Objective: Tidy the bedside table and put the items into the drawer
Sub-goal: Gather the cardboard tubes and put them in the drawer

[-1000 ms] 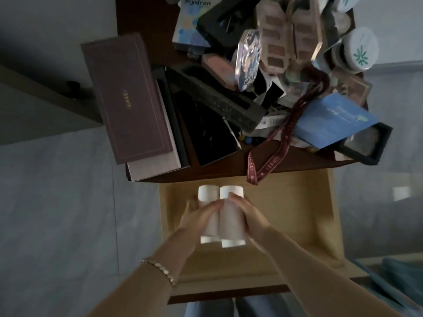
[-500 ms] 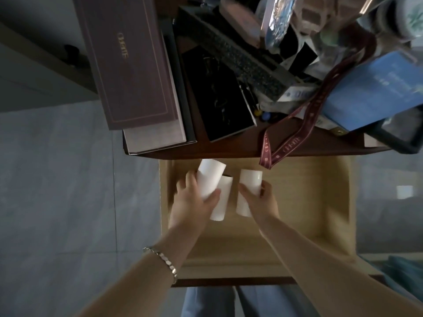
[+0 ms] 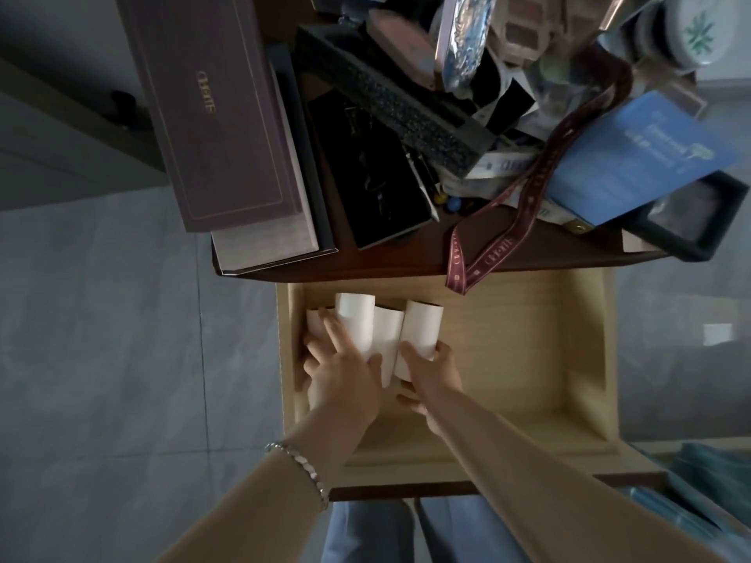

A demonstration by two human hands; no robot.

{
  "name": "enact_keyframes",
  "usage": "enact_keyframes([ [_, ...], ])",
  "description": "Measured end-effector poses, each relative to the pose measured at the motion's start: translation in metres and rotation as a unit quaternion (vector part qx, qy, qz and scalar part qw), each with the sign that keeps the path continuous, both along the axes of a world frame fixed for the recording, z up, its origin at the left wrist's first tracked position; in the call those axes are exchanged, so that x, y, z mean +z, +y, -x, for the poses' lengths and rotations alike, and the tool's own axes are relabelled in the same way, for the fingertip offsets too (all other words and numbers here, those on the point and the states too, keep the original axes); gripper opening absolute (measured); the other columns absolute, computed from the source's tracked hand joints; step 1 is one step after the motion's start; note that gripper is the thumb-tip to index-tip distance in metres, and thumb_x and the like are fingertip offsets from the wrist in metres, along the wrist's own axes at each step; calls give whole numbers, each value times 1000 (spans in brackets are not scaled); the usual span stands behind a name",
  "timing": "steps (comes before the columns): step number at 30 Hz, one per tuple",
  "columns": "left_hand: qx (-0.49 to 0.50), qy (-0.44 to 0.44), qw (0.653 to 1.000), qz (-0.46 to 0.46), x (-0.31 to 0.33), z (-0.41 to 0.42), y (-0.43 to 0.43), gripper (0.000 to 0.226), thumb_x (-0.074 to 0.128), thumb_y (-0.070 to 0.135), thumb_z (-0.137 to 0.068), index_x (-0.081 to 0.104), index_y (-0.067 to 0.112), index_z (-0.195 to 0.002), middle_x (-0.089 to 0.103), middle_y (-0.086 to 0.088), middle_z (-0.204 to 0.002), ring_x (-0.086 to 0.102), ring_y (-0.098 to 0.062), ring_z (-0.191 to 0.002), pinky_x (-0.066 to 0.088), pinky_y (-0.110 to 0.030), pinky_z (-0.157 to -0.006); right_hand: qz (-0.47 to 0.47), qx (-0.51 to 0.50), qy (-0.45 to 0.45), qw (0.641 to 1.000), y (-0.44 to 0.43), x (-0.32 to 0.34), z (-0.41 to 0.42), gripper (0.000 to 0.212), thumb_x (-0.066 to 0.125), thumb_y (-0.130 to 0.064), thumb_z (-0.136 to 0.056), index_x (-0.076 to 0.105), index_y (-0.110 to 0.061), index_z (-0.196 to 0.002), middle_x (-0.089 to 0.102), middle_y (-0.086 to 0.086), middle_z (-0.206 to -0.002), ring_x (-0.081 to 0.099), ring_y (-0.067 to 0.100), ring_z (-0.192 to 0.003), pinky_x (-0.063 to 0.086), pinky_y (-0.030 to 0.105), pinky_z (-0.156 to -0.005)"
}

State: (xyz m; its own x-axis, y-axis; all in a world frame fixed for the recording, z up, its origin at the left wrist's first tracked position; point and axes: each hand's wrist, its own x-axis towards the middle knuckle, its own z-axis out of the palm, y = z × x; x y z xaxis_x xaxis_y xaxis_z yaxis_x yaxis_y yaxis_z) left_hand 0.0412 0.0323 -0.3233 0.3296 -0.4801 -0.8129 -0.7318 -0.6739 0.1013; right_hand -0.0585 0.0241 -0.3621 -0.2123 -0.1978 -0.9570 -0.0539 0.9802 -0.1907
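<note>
Four plain white tubes (image 3: pixel 388 331), smooth and cylindrical, sit side by side at the left end of the open drawer (image 3: pixel 528 359), where the left hand (image 3: pixel 341 375) rests on them with fingers spread and the right hand (image 3: pixel 430 375) curls thumb and fingers round the rightmost tube (image 3: pixel 422 327).

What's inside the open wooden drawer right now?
In the light wooden drawer, at least four white paper rolls along its left side, left hand resting on them, right hand gripping the rightmost roll. Anything beneath the hands is covered.
</note>
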Motion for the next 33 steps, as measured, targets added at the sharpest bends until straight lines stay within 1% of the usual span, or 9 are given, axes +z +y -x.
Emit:
enact_keyframes([
  [7,71,2,997,-3,-11,19,0,75,27,50,-95,-29,31,-140,-28,-13,-151,-5,-39,-142,30,-50,-107,38,36,62,997,2,-5,22,57,61,-37,-83,35,-32,-133,52,5,-120,59,23,-91,56,39,-73],
  [11,270,-1,959,91,3,21,17,75,47,32,-93,-5,28,-147,-7,-4,-155,3,-35,-141,27,-52,-108,-18,-55,43,997,1,-3,26,59,65,-37,-81,39,-19,-131,57,7,-115,60,26,-96,56,41,-76],
  [15,558,16,829,23,6,16,10,50,48,22,-93,28,8,-137,28,-16,-142,43,-29,-114,42,-34,-92,-74,-257,-48,962,0,3,17,54,68,-32,-80,43,-23,-127,56,13,-113,59,34,-91,53,53,-79],
  [19,753,183,632,6,3,2,-14,21,44,24,-95,47,7,-106,56,-17,-99,57,-34,-93,50,-49,-88,-49,-351,-107,929,-9,4,12,48,64,-25,-85,44,-25,-128,53,16,-115,57,38,-94,51,59,-78],
  [21,778,196,597,18,0,-3,-26,19,46,16,-91,47,5,-106,54,-18,-106,55,-35,-100,50,-51,-90,-18,-337,-119,934,-19,5,9,41,58,-21,-89,45,-25,-128,53,15,-115,57,35,-93,52,56,-80],
  [25,735,244,624,98,-6,-10,-39,21,43,4,-91,57,4,-107,67,-12,-99,67,-23,-96,54,-40,-88,45,-304,-155,939,-47,12,0,39,49,-8,-92,45,-24,-127,53,17,-120,59,34,-92,51,50,-86],
  [28,686,291,658,103,-10,-19,-40,31,36,0,-94,51,3,-121,60,-10,-120,54,-24,-121,45,-38,-96,59,-267,-166,948,-66,15,-2,42,46,-3,-92,42,-19,-130,54,16,-120,60,30,-92,51,45,-85],
  [30,626,260,728,100,-6,-22,-38,37,38,5,-96,44,2,-132,56,-13,-126,52,-28,-121,44,-36,-94,51,-244,-175,952,-69,15,-1,42,45,-3,-91,42,-16,-131,57,16,-117,60,29,-94,52,44,-77],
  [33,372,52,909,180,7,-29,-24,32,43,8,-91,55,12,-120,61,-3,-101,59,-19,-87,48,-29,-69,14,-290,-172,941,-62,17,2,33,46,-5,-92,45,-6,-125,57,15,-115,57,34,-103,49,49,-80],
])
